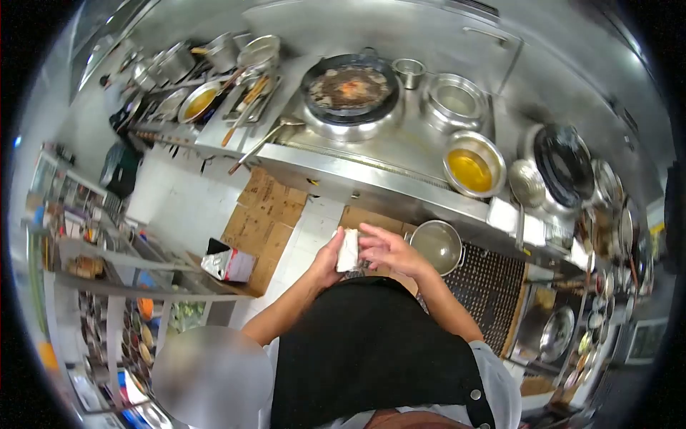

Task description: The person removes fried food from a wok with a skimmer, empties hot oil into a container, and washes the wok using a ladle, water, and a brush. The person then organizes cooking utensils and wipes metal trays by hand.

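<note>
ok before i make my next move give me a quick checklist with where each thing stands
1. White bundle secure: ok, the left hand grips it.
2. Right hand free: cannot tell; its fingers are spread by the bundle, contact unclear.
3. Wok cool: cannot tell; an orange patch shows inside, but not its heat.
4. Long-handled utensil inside the counter edge: not ok, its handle juts out past the front.
5. Bowl of yellow liquid set well back: not ok, it stands close to the front edge.
6. Space before the counter clear: not ok, a metal pot sits there.
</note>
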Available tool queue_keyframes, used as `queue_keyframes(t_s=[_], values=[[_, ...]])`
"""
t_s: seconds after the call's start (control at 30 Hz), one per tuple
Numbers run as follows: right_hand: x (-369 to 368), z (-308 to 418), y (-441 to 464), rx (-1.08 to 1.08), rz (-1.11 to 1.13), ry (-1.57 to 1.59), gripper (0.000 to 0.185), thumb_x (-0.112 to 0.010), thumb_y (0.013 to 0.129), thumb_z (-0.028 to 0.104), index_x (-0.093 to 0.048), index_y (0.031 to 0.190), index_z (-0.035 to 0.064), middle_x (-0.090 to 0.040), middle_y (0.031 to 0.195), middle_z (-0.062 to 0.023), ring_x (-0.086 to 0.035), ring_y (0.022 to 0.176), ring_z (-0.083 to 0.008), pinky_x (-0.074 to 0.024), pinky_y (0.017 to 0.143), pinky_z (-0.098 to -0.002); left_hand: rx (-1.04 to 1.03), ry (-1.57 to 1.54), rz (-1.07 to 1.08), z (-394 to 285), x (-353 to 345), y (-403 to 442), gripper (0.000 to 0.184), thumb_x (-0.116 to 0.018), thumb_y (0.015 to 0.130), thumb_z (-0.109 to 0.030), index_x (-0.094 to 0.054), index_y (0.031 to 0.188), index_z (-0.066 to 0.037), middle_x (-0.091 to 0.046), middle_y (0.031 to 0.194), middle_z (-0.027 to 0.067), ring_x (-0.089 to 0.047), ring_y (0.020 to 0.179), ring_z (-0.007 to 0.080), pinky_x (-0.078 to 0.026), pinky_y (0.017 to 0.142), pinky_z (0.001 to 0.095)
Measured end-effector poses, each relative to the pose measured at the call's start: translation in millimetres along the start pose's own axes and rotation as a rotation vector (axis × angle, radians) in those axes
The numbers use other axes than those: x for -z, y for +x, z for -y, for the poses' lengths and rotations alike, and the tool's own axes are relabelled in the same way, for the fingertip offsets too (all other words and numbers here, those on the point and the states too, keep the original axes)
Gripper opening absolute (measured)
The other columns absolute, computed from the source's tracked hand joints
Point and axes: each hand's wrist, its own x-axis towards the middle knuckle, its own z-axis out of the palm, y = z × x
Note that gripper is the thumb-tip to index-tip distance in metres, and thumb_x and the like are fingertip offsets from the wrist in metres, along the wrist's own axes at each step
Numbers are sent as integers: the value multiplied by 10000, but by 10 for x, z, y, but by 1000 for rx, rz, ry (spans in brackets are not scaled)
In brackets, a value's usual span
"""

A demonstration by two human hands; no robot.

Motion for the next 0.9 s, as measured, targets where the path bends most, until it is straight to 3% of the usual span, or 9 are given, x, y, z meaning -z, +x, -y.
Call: queue_keyframes(t_s=[0.07, 0.2, 0.27, 0.43, 0.57, 0.63, 0.77, 0.8, 0.9], values=[[263, -112, 104, -15, -146, -181, 571, -654, 989, 152, -448, 1517, 78, -628, 1354, -152, -672, 1086, -204, -564, 859, -335, -110, 3, -96, -64, 192, -15, 423, -639, 998, -332, -565, 1310, -57, -700, 1158, 106, -687, 979, 231, -570, 852, 392], [974, -750, 126, 134, -478, -1258, 514, -694, 920, 327, -624, 1320, 12, -669, 1236, -257, -683, 1062, -400, -539, 922, -475, -249, 319, -226, -313, 611, -74, 409, -730, 860, -85, -616, 1238, 20, -720, 1067, 103, -687, 898, 208, -569, 749, 368], [1021, -681, 114, -359, -297, -1339, 474, -680, 899, 362, -684, 1213, 6, -660, 1205, -292, -640, 1102, -456, -500, 971, -509, -253, 334, -311, -516, 951, -25, 409, -746, 858, -109, -631, 1229, 21, -722, 1067, 104, -686, 892, 203, -564, 751, 361], [1210, -1562, 250, -475, -235, -1196, 425, -623, 939, 358, -701, 1157, 2, -681, 1156, -291, -648, 1105, -456, -489, 955, -518, -361, 783, -588, -1511, 2111, 290, 528, -785, 879, -372, -670, 1234, 1, -722, 1120, 141, -699, 981, 235, -547, 875, 365], [695, -1102, 925, -592, -288, -893, 471, -568, 978, 382, -669, 1220, -9, -696, 1137, -281, -654, 1106, -448, -495, 950, -485, -433, 1687, -873, -2767, 3413, 1014, 652, -821, 756, -514, -706, 1236, -89, -438, 1536, 219, -439, 1390, 423, -449, 1087, 491], [937, -1702, 1337, -569, -341, -894, 463, -578, 972, 372, -666, 1230, -3, -703, 1127, -273, -664, 1100, -430, -500, 940, -467, -373, 1793, -926, -3311, 3857, 1261, 637, -827, 732, -507, -723, 1229, -122, -366, 1588, 168, -328, 1454, 441, -387, 1137, 538], [775, -1496, 1905, -383, -335, -869, 433, -584, 971, 362, -670, 1244, 37, -710, 1125, -256, -685, 1093, -381, -500, 929, -421, -184, 2017, -809, -3686, 4431, 1665, 609, -842, 714, -472, -734, 1205, -127, -434, 1520, 146, -366, 1430, 426, -327, 1163, 585], [746, -1530, 1966, -392, -354, -863, 433, -584, 971, 362, -670, 1244, 37, -710, 1125, -256, -685, 1093, -381, -500, 929, -421, -173, 2030, -729, -3627, 4656, 1808, 571, -859, 707, -429, -735, 1166, -114, -510, 1388, 156, -522, 1294, 402, -435, 1088, 552], [558, -1495, 2020, -364, -505, -733, 420, -581, 968, 359, -679, 1236, 51, -711, 1138, -243, -688, 1091, -369, -502, 927, -426, -324, 1863, -679, -3370, 4788, 1897, 505, -876, 701, -362, -731, 1106, -97, -564, 1146, 156, -662, 966, 364, -559, 834, 499]])
